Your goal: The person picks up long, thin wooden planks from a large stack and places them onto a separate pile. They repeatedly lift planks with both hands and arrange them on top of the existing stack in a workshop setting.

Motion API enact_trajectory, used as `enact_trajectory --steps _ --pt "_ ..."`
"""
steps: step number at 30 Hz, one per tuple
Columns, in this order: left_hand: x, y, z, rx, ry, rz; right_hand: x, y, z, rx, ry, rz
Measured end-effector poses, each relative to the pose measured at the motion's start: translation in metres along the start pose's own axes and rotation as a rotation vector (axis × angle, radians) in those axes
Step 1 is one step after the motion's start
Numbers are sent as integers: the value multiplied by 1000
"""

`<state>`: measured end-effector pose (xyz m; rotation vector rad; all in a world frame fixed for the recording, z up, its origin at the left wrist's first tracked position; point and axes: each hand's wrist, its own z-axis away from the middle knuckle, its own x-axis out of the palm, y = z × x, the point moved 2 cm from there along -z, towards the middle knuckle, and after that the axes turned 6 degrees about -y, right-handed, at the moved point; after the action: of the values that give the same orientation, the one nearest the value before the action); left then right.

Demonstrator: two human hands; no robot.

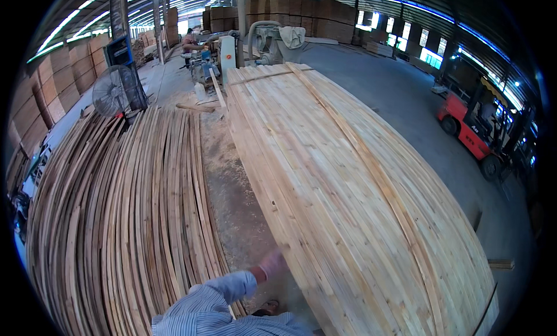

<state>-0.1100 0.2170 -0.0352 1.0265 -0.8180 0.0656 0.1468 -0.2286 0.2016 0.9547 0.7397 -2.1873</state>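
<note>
Pale boards [301, 162] lay edge to edge in a long, broad spread that filled the middle and right of the head view, a single loose strip [385, 186] running lengthwise on top. The step in hand appeared to be work along the boards' long left side; any next move, by the look of it, called for a sure hold on that edge and steady footing in the aisle [232, 208]. The worker's left hand [272, 263] hung blurred at the edge, the boards just to its right — whether it touched wood, or had its fingers spread or closed, could not be told. The right hand was out of sight. To the left of the striped sleeve [232, 284], darker narrow lengths [133, 202] lay in a dense row, a fan [113, 91] at their far end — while a red forklift [464, 127] stood well apart on the right.
</note>
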Motion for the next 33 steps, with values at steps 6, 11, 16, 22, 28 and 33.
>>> enact_trajectory --steps 6,11,16,22,28,33 --pt "151 -72 126 -478 -236 341 5 -105 -89 -343 211 -108" --pt "89 -80 71 -388 223 141 -24 -103 -64 -213 43 -258" --pt "99 11 33 -217 309 -78 55 168 10 100 79 199" --pt "12 44 -17 -72 490 -172 42 284 111 624 87 -29" --pt "-5 112 -62 -110 397 43 10 160 63 471 84 141" --pt "6 25 -36 -141 162 -3 64 79 -61 184 295 48"
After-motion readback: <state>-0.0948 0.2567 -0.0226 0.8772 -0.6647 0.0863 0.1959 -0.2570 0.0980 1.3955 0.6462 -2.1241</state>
